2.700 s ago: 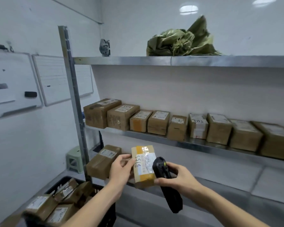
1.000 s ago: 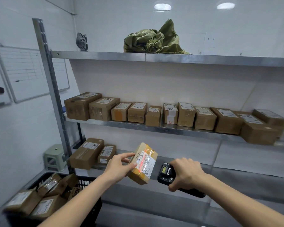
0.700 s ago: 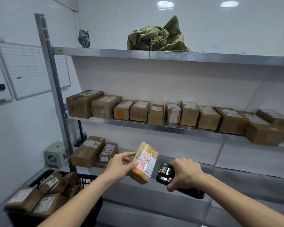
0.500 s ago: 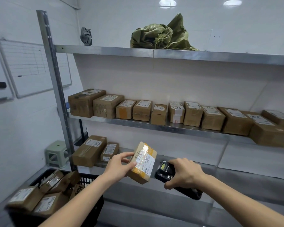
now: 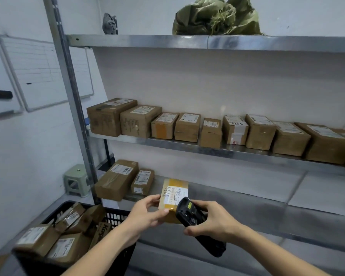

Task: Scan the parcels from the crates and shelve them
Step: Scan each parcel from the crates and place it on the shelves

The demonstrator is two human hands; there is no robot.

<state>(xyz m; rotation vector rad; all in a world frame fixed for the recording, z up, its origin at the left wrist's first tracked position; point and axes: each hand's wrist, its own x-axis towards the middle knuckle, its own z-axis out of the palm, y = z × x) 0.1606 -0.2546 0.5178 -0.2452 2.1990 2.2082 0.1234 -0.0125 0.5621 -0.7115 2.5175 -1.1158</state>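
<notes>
Two hands share the work in the single head view. The left hand (image 5: 147, 213) grips the parcel (image 5: 172, 198) by its near left corner, thumb across the top near the label and fingers curled under the side. The right hand (image 5: 211, 220) is wrapped round the scanner (image 5: 195, 222), whose head overlaps the parcel's near right corner, its lit window turned up toward the camera.

The parcel sits at the front lip of the lower shelf (image 5: 247, 198), label up; whether its base already rests on the metal or hangs just above it cannot be told. Its long axis runs away from the person, toward the wall, matching the two boxes (image 5: 126, 179) lying just left of it on the same level. That alignment is what the next move turns on: the free space lies straight ahead of the left fingers, so a plain push along the long axis should seat the parcel beside the small box. The left hand is the nearer and already has the hold; the right need only draw the scanner clear.

Above, the middle shelf (image 5: 207, 149) carries a full row of parcels. At lower left, the crate (image 5: 118, 215) holds several more boxes, so I judge much of the task remains.
</notes>
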